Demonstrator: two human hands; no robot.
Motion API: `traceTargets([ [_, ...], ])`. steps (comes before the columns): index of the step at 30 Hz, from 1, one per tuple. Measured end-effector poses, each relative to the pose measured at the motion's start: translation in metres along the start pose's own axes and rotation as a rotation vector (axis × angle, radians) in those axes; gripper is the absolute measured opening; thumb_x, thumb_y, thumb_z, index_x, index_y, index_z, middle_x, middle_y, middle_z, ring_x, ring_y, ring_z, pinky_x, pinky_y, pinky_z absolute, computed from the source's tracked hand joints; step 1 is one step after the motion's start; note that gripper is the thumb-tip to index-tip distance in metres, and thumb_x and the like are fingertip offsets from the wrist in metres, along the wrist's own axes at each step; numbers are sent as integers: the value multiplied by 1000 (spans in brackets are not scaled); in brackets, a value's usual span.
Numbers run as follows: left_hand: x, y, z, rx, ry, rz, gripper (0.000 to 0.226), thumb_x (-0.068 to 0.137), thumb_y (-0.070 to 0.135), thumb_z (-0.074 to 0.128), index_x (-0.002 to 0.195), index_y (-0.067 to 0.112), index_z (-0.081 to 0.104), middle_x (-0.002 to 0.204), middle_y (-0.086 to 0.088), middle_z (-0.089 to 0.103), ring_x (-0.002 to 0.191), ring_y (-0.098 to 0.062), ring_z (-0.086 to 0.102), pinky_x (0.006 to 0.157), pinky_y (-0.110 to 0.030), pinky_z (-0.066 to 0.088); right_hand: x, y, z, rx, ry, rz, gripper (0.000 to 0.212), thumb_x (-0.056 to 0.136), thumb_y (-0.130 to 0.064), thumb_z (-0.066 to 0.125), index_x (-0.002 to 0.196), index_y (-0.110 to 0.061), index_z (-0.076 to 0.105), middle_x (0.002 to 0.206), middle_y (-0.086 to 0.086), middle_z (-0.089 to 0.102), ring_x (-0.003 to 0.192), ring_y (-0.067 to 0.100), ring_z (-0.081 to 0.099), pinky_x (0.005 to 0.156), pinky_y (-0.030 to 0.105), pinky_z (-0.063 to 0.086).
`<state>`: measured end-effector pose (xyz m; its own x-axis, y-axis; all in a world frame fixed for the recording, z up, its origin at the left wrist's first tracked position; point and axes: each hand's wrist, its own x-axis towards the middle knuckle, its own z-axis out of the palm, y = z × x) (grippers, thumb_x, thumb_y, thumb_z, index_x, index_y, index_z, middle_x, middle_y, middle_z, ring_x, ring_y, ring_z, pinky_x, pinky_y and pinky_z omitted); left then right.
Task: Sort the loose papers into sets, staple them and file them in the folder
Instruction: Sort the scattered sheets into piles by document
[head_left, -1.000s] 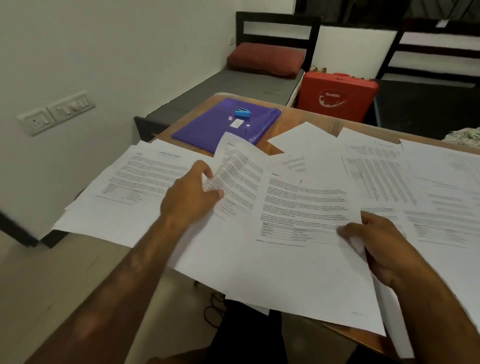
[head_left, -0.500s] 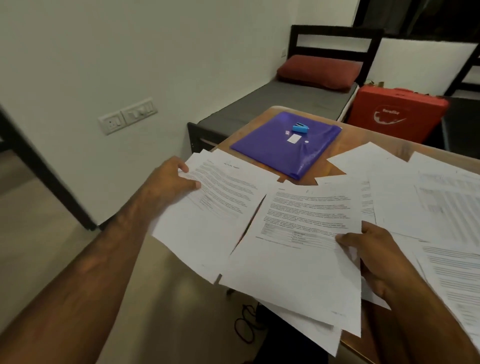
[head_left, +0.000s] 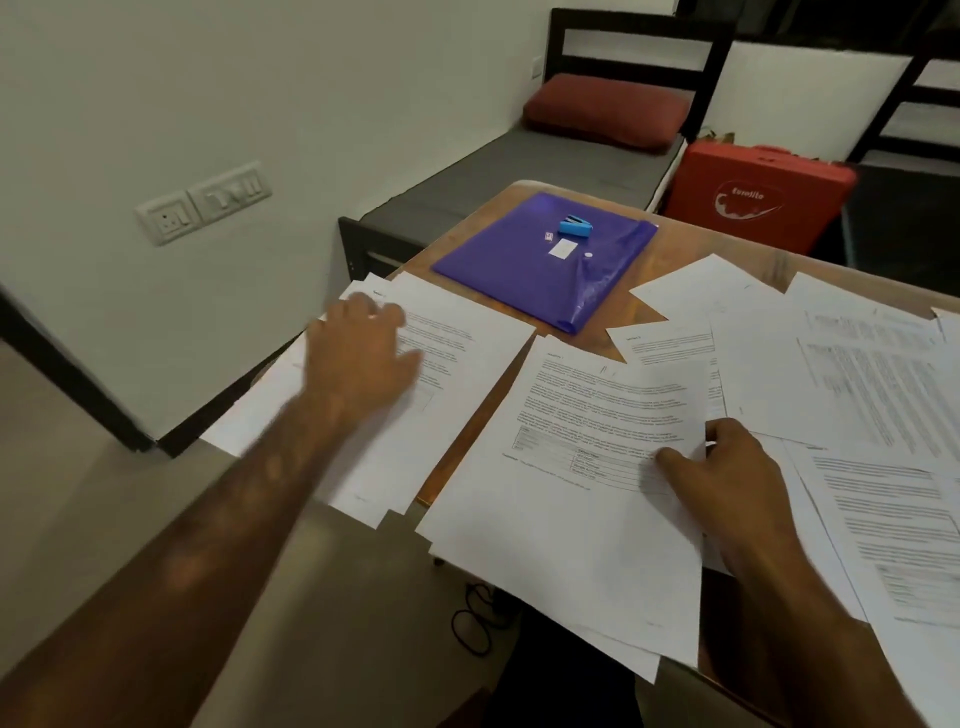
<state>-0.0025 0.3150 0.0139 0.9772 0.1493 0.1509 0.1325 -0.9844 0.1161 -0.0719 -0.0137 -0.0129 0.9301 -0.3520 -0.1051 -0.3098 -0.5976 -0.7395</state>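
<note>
Papers (head_left: 857, 395) lie fanned across the right half of the frame, overlapping one another on the wooden table (head_left: 675, 249). At centre right, the right hand (head_left: 727, 467) grips a printed sheet (head_left: 571, 441) by its right edge, with the thumb pressed on top near the small printed grid and the fingers curled at the edge. More sheets lie under it, and they hang past the table's near edge.

At centre left, the left hand (head_left: 363, 358) rests on a separate pile (head_left: 457, 374) that sits at the table's left corner and overhangs it. That hand is blurred. Its fingers look loosely spread over the top page and grasp nothing that I can make out. A strip of bare wood shows between the pile and the held sheet.

Above centre, the purple folder (head_left: 519, 260) lies flat near the table's far edge, well apart from both hands. The blue stapler (head_left: 575, 227) sits on top of it, with a small white label just beside.

Beyond the table a grey bench (head_left: 493, 176) runs along the wall, with a red cushion (head_left: 602, 111) at its far end. A red case (head_left: 753, 197) stands upright at upper right. Wall sockets (head_left: 202, 202) show at left, and a black cable (head_left: 472, 618) lies on the floor at bottom centre.
</note>
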Motion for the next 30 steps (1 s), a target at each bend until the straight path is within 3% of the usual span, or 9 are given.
traceTargets([
  [5,-47,69,23,-242,-134,325,57,96,68,48,142,35,52,154,5,45,141,-19,41,117,-45,31,-4,6,6,89,-5,57,34,91,-24,75,117,-15,54,111,-2,62,96,25,62,81,37,56],
  [8,-57,84,35,-251,-188,414,56,99,63,46,147,34,47,159,6,40,145,-18,37,121,-46,28,-4,10,8,40,9,36,39,91,-32,76,117,-17,52,109,-6,61,91,20,60,80,38,58],
  [13,-55,82,39,-163,-187,434,32,101,38,48,131,28,52,139,5,50,128,-16,47,115,-42,34,-9,8,-1,-228,20,-25,46,93,-53,69,115,-19,47,106,-4,58,84,13,52,78,31,44],
  [18,-57,97,34,-159,-148,392,35,100,40,51,133,28,51,145,5,47,133,-17,44,118,-43,31,-13,6,-10,-445,111,-40,57,95,-66,55,129,-21,47,119,-1,67,99,22,68,82,33,50],
  [24,-71,187,27,-375,-154,476,32,98,45,60,127,32,55,142,9,52,126,-13,48,114,-36,35,-8,15,-34,-421,144,-79,38,99,-57,53,120,-26,53,105,-5,67,82,10,52,74,28,41],
  [27,-75,239,30,-424,-148,530,29,99,42,60,126,32,55,141,10,52,125,-14,49,113,-34,34,0,32,-55,-408,173,-60,29,99,-54,53,114,-29,55,91,-10,59,79,11,53,71,29,42],
  [30,-69,284,39,-433,-157,602,27,101,35,58,127,27,56,138,6,56,123,-14,51,111,-35,39,11,55,-81,-392,225,-35,20,99,-48,53,108,-30,57,88,-11,64,75,12,54,66,28,39],
])
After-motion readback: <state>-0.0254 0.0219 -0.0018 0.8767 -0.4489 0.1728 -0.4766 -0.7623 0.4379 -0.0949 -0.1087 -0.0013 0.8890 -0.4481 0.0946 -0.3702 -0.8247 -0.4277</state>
